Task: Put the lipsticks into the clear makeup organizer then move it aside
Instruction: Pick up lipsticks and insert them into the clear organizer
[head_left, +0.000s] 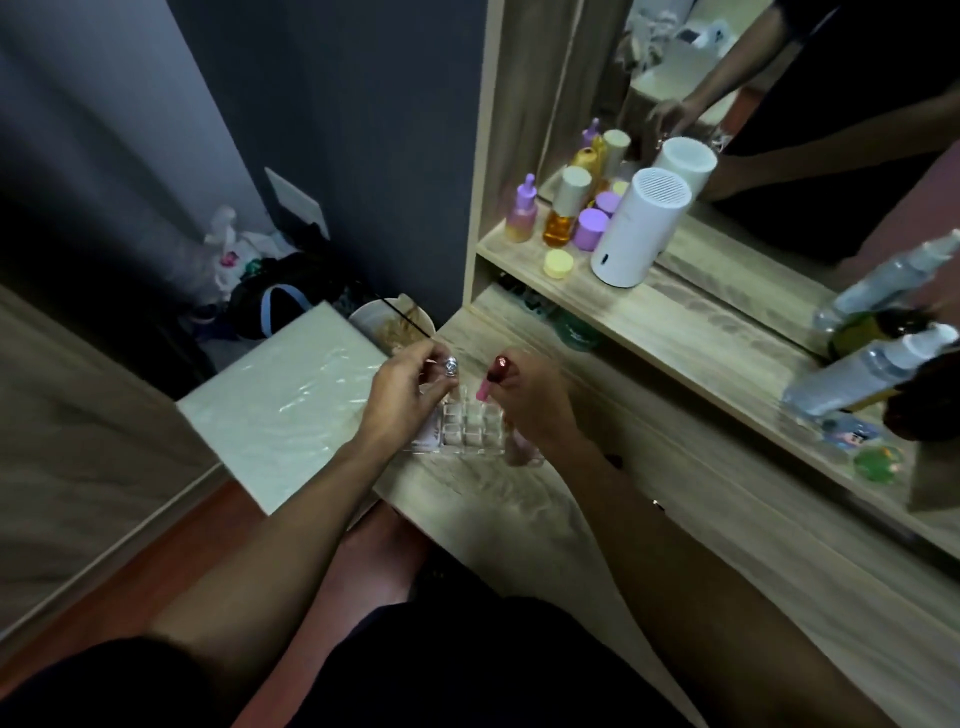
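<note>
Hands (400, 395) over organizer (470, 428) on wooden vanity (649, 519).

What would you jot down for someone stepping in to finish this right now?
Left hand: grip shut on a silver-capped lipstick, above the clear organizer.
Right hand: grip shut on a pink lipstick with a dark red cap, over the organizer's far side.
The organizer sits on the wooden desk, between the hands; the cells in view look empty.
Done: both lipsticks picked up.
Left: drop both into cells, then move the organizer aside.
</note>
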